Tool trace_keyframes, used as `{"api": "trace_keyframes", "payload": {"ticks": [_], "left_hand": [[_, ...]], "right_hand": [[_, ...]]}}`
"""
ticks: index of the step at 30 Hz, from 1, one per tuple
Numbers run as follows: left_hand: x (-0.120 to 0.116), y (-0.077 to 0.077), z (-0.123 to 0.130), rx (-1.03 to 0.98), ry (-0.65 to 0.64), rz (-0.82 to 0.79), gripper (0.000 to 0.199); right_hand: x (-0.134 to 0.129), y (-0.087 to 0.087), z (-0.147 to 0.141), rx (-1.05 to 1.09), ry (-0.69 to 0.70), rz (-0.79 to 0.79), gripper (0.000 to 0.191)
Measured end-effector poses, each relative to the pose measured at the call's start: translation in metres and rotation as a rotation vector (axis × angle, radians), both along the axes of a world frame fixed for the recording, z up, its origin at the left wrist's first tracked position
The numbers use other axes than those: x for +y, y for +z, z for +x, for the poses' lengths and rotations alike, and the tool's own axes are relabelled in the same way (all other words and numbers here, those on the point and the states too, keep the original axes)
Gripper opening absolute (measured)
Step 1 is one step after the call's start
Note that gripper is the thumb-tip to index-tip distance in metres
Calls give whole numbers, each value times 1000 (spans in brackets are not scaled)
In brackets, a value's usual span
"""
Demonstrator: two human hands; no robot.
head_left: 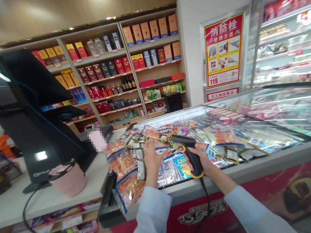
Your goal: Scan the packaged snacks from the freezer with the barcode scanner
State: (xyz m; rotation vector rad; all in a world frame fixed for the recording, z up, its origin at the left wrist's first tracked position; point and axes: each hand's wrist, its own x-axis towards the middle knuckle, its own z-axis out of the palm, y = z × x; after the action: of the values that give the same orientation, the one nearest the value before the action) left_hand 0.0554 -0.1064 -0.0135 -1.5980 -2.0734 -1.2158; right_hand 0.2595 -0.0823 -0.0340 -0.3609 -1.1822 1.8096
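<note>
My right hand (203,158) grips a black and yellow barcode scanner (194,158) by its handle, its head tilted toward the packets on the left. Its cable hangs down over the freezer front. My left hand (153,159) reaches over the packets with thumb and fingers apart; whether a fingertip touches one cannot be made out. Beside it lie small silver-green packets (141,168) and clear, blue-edged snack bags (131,187) piled on the freezer's glass top. Right of the scanner are another orange snack bag (224,136) and more silver packets (228,153).
The glass-topped chest freezer (284,152) spans the front. At left, a counter (95,179) bears a black checkout terminal (43,115) and a pink bucket (68,180). Shelves of boxed goods (107,68) stand behind, with a lit display cooler (290,39) at right.
</note>
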Motion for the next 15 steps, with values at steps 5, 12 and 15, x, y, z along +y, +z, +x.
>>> {"api": "trace_keyframes", "payload": {"ticks": [5,12,15], "left_hand": [[4,-8,-8,-79,-154,-63,70],[2,-3,-9,-40,-305,240,59],[-2,0,-7,-44,-227,384,71]], "right_hand": [[-2,2,1,-20,-15,7,33],[-5,5,1,17,-21,0,27],[-6,4,1,9,-12,9,30]]}}
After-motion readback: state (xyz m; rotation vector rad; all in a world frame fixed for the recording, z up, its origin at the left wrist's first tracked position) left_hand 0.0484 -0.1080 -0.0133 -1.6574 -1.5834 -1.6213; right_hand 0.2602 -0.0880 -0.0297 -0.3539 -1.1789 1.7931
